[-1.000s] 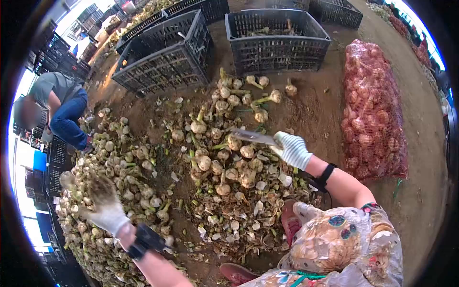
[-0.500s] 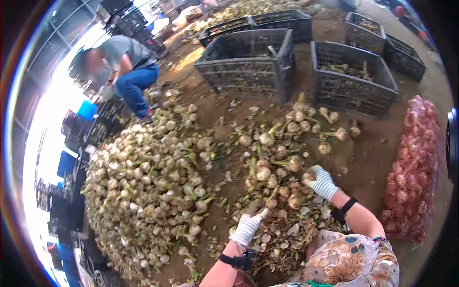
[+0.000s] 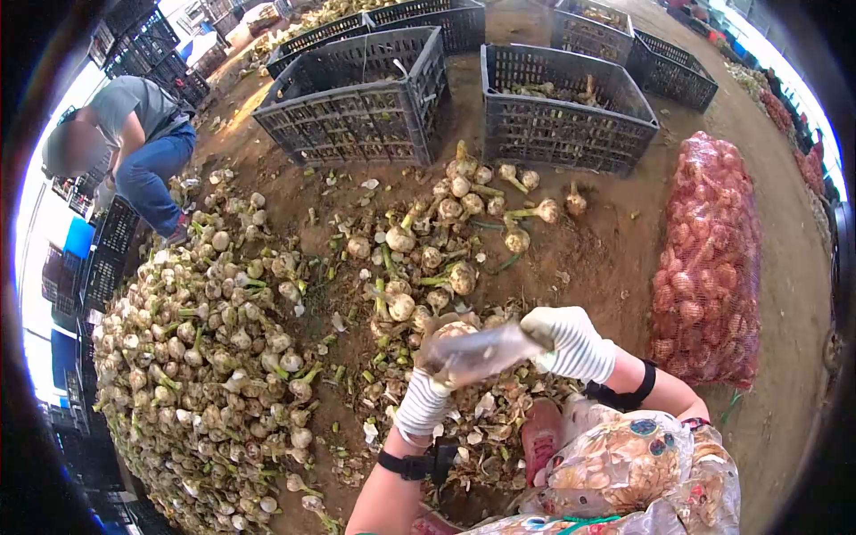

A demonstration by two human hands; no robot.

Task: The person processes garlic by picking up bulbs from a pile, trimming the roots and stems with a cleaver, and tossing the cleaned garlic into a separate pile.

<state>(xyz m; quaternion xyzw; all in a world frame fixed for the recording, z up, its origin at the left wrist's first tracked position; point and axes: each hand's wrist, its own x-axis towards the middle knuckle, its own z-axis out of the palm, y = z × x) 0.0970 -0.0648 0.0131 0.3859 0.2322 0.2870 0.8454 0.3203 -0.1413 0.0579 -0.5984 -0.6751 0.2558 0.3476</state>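
Note:
My left hand [image 3: 426, 392], in a striped white glove, grips an onion bulb [image 3: 448, 334] raised in front of me. My right hand [image 3: 571, 343], gloved the same way, holds a knife [image 3: 473, 349] whose blurred blade lies across the bulb. Below both hands lies a litter of cut skins and trimmed bulbs [image 3: 419, 267] on the dirt floor. A large heap of untrimmed onions [image 3: 196, 357] with green stems lies to my left.
Black plastic crates [image 3: 357, 98] [image 3: 562, 116] stand at the far side, one with stems inside. A red mesh sack of onions [image 3: 709, 259] lies on the right. Another person [image 3: 134, 143] crouches at the far left by the heap. My patterned trousers [image 3: 624, 464] fill the bottom right.
My left hand came off the heap with a bulb and rose to meet my right hand. The knife now lies against that bulb. The view swung left, then back.

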